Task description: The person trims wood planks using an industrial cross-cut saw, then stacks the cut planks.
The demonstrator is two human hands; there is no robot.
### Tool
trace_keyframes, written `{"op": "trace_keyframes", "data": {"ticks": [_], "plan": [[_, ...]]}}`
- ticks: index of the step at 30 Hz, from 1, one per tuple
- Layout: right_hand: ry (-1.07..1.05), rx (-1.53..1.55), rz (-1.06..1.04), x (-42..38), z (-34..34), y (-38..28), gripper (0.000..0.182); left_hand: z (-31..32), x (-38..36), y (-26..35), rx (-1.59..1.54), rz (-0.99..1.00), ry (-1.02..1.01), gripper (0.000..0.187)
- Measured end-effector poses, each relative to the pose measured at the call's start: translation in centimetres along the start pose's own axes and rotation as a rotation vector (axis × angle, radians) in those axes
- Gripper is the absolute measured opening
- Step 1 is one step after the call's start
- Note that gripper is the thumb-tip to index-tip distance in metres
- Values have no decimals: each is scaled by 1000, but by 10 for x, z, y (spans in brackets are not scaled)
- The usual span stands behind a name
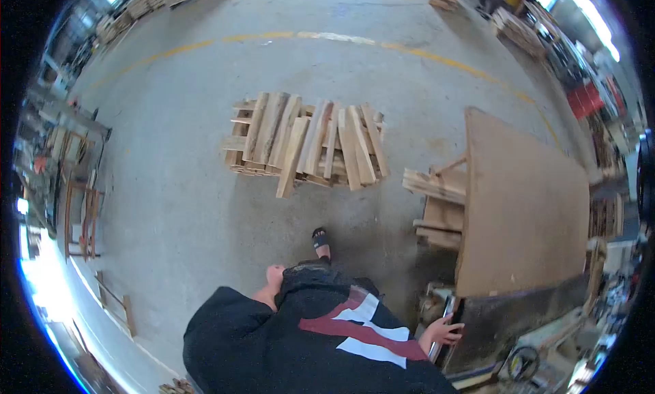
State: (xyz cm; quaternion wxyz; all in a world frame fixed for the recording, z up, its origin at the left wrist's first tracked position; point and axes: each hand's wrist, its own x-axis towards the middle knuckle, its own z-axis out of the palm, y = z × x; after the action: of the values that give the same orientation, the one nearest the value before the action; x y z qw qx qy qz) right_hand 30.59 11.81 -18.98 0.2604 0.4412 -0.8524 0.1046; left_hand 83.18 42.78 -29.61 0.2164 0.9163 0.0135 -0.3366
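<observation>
My left hand (275, 274) hangs by my left hip, holding no visible object; its fingers are foreshortened and hard to make out. On the other side, my right hand (445, 331) has its fingers spread at the edge of a dark machine table (518, 326). A metal strip (448, 309) runs along that edge, close to the fingertips. Ahead of me on the floor is a stack of wooden strips (290, 138), with the top pieces lying side by side and one sticking out toward me.
A large brown board (525, 210) stands on my right, with more wooden pieces (437, 189) jutting out beside it. A handwheel (524, 363) is at lower right. Wooden frames (83, 220) line the left side. Yellow lines (423, 53) cross the concrete floor (170, 169).
</observation>
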Motion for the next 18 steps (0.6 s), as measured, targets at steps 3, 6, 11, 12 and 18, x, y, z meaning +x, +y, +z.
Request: {"op": "trace_keyframes", "data": {"ticks": [3,6,11,12,18], "plan": [[-26,123,-144,-5,20,-11,47,-20,86,51,-65,-22,42,41],[-94,227,-233,2,7,-23,45,-32,172,120,-165,-1,-28,44],[-241,183,-199,-22,-40,-94,43,-30,234,269,71,244,-16,46],[-280,141,-173,-30,-38,-106,43,-30,241,292,75,295,-67,48],[-643,269,-390,-129,21,-367,39,-12,346,302,199,48,95,63]]}}
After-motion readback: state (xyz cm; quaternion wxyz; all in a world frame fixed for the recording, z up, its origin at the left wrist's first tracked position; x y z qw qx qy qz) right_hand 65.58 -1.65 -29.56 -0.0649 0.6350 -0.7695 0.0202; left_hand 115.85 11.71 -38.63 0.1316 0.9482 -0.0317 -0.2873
